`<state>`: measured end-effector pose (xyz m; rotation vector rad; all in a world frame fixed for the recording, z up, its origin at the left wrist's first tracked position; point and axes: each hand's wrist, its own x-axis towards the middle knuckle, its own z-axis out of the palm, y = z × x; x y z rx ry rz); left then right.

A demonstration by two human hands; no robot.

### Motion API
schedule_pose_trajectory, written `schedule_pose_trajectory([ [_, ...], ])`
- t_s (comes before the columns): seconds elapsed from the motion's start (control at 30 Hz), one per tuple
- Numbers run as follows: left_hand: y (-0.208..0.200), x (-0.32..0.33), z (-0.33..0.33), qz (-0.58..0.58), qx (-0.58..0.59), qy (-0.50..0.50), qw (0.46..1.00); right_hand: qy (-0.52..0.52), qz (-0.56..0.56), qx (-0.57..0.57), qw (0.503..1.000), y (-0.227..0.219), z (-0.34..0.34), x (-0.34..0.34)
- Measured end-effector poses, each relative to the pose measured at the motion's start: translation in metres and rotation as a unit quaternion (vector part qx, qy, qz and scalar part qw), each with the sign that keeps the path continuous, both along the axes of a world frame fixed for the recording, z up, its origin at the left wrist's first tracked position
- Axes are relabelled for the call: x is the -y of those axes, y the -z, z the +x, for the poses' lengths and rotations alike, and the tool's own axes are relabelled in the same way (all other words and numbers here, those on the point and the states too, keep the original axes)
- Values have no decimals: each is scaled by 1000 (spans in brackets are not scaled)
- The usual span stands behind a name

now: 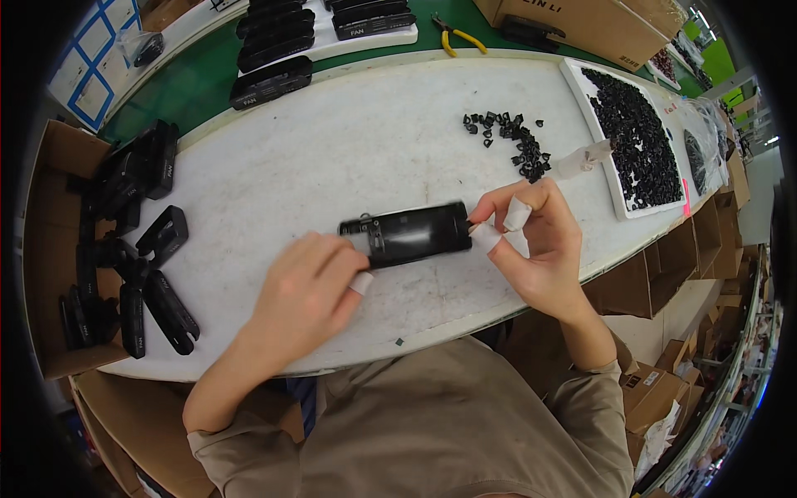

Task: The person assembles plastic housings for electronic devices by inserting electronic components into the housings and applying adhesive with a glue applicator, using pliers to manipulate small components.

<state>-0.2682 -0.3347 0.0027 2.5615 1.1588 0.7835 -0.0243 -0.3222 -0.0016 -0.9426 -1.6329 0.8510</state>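
A black, elongated plastic housing (pixel 419 235) lies in the middle of the white worktop, its hollow inner side facing up. My left hand (pixel 309 278), slightly blurred, is closed around its left end. At the other end my right hand (pixel 540 245) pinches with thumb and forefinger. What sits between those fingertips is too small to make out. White tape wraps several of my fingers. Beyond my right hand lies a loose scatter of small black plastic clips (pixel 530 155).
A white foam tray (pixel 618 178) full of small black parts stands at the right. Left is a cardboard box (pixel 50 249) with black housings spilling out. More housings (pixel 274 79) line the far edge, near yellow-handled pliers (pixel 459 40). A carton (pixel 581 29) stands behind.
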Motion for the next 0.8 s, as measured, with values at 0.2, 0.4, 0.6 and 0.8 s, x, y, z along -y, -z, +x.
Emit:
schedule_pose_trajectory([
  [0.2, 8, 20, 11, 14, 33, -23, 999, -57, 5, 37, 998, -2, -20, 7],
  [0.4, 23, 25, 9, 63, 46, -34, 996, -112, 76, 146, 980, -5, -41, 2],
  [0.6, 27, 27, 10, 119, 9, -28, 992, -135, 122, 219, 959, -5, -51, 2],
  [0.8, 25, 29, 10, 166, -56, -35, 984, -213, 118, 387, 889, -26, -57, -2],
])
